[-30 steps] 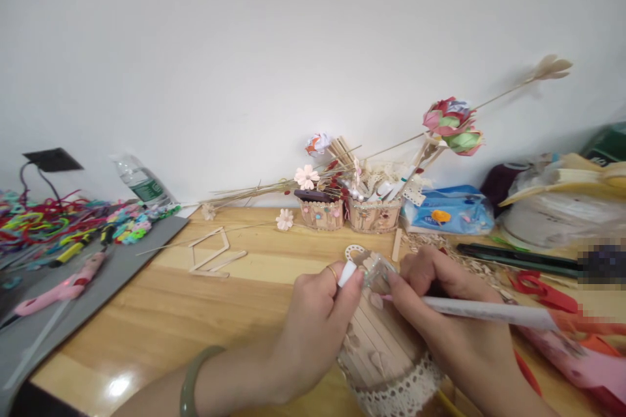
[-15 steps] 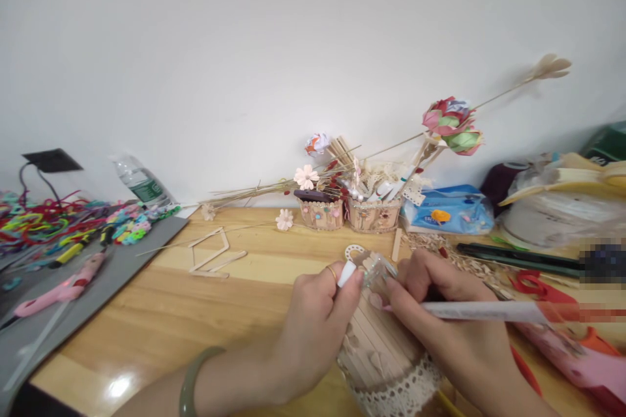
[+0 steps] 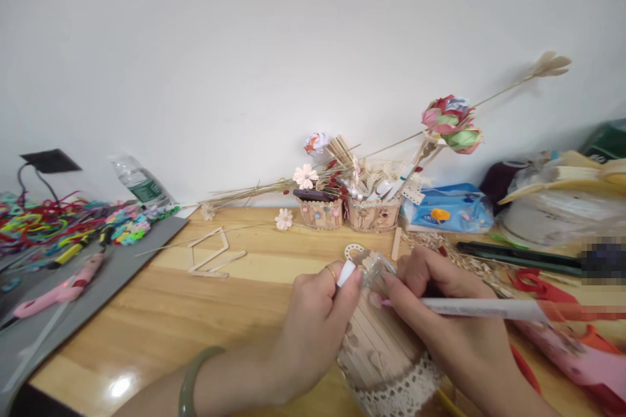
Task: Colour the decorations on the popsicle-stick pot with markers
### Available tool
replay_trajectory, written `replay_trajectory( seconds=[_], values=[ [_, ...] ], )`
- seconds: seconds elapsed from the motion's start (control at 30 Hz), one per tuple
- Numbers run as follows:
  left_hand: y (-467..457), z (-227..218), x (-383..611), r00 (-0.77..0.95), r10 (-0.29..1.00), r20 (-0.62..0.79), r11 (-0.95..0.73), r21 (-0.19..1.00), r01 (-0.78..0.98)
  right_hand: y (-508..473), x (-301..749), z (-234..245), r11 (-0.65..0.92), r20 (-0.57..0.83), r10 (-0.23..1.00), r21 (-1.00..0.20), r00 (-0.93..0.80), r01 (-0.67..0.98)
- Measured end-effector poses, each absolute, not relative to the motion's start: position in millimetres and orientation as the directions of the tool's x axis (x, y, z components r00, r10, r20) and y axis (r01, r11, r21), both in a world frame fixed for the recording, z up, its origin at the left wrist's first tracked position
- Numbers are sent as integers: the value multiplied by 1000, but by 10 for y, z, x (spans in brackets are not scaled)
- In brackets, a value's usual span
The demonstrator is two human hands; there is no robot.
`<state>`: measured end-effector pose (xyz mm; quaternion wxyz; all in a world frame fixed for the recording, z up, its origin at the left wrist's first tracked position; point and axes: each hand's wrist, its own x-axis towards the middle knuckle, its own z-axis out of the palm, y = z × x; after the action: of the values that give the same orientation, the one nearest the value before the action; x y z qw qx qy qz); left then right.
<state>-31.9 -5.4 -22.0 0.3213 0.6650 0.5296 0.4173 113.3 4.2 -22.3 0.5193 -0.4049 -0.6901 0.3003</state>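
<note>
Low in the middle is a craft piece of pale wooden sticks (image 3: 384, 342), tilted, with white lace trim (image 3: 403, 397) around its lower end and small wood flowers on it. My left hand (image 3: 317, 326), fingers closed, steadies its upper left edge and pinches a white tapered cap (image 3: 346, 273). With my right hand (image 3: 450, 319) I grip a marker pen (image 3: 489, 308), white with an orange-red section. Its pink tip meets a small pinkish wood petal (image 3: 375, 300) on the sticks. My right fingers partly hide the craft piece's right side.
Two stick baskets (image 3: 320, 212) full of craft bits stand by the wall, beside a blue wipes pack (image 3: 447, 208). Joined sticks (image 3: 215, 254) lie on the table. Left, a pink glue gun (image 3: 63, 290) rests on a grey mat; at right are shavings and a pink tool (image 3: 577, 358).
The marker tip and right fingertips have shifted slightly, showing more of the pinkish petal. My left hand and the craft piece stay almost where they were.
</note>
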Motion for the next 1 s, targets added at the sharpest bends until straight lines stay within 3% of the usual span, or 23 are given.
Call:
replay_trajectory(
  seconds=[1.0],
  values=[
    [-47,-214,-336,90,974,209,-227,860,457,52,1114,-203,494,486,868,-833,-96,248]
  ],
)
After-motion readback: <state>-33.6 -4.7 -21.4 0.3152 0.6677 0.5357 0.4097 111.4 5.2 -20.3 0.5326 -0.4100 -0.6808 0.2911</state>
